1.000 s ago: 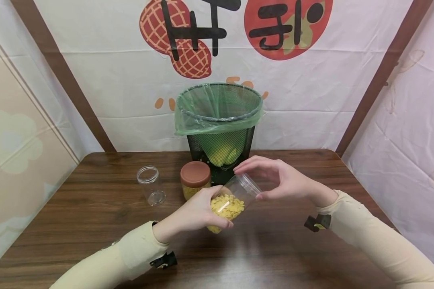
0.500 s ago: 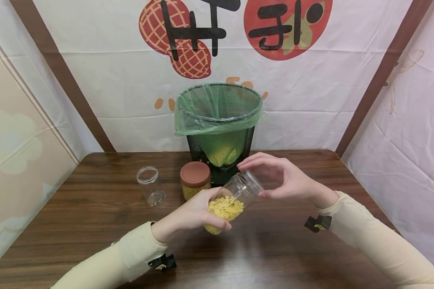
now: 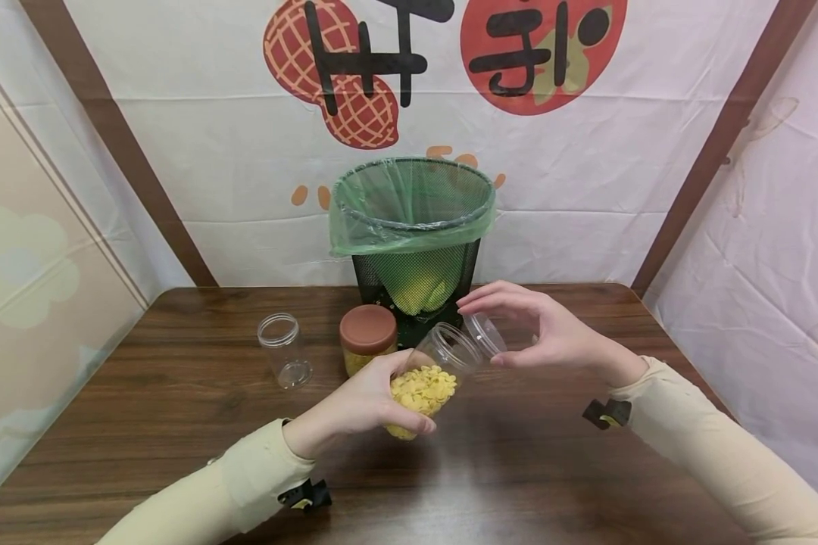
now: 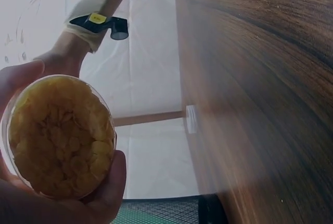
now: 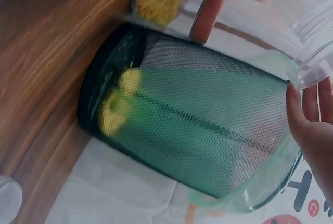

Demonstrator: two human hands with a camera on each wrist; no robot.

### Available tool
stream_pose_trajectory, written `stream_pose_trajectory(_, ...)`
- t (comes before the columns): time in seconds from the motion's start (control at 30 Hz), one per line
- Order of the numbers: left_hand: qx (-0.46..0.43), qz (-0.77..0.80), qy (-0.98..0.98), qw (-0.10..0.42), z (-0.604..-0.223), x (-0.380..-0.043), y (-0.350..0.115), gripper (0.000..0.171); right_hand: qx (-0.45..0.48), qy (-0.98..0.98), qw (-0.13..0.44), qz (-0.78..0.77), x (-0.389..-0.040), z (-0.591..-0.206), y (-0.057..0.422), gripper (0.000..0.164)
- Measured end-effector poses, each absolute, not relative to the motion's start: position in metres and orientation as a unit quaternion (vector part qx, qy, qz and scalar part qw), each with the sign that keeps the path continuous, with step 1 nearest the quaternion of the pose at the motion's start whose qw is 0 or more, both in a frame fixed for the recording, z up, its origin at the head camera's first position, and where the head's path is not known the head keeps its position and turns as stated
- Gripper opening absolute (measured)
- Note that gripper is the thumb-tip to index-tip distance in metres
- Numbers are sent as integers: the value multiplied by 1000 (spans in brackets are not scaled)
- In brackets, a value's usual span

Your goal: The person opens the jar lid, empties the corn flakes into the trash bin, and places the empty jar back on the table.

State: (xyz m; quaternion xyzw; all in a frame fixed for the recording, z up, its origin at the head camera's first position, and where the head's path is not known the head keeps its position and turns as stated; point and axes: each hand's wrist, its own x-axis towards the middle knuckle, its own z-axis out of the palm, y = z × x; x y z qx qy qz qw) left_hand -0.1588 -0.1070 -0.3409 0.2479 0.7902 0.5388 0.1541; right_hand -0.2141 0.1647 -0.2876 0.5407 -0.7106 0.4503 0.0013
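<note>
My left hand (image 3: 364, 397) grips a clear plastic jar (image 3: 443, 352) partly filled with yellow corn flakes (image 3: 424, 390). The jar is tilted, its uncovered mouth pointing up and to the right. In the left wrist view its round base (image 4: 62, 138) shows flakes packed against it, with fingers and thumb around the side. Just off the mouth, my right hand (image 3: 545, 329) pinches a clear lid (image 3: 484, 335) by its edge between fingers and thumb. The right wrist view shows that lid (image 5: 315, 68) at the fingertips, in front of the bin's rim.
A mesh bin (image 3: 416, 272) with a green liner and yellow things low inside stands at the back. Left of it are a brown-lidded jar (image 3: 368, 333) of flakes and an uncovered clear jar (image 3: 286, 356). Another clear round lid (image 5: 9, 199) lies on the wooden table (image 3: 177, 424).
The lid has come off the tilted jar: my right hand has drawn it up and to the right, leaving a small gap. My left hand has shifted only slightly.
</note>
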Motion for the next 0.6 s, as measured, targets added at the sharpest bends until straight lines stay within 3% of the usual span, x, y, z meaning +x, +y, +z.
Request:
stream_pose_trajectory(0.27, 249, 535, 797, 126, -341, -161, -111, 67, 508, -762, 61, 397, -207, -282, 172, 57)
stream_pose_trajectory(0.6, 225, 509, 827, 82, -339, -166, -123, 76, 452, -804, 64, 380, -210, -291, 187, 55)
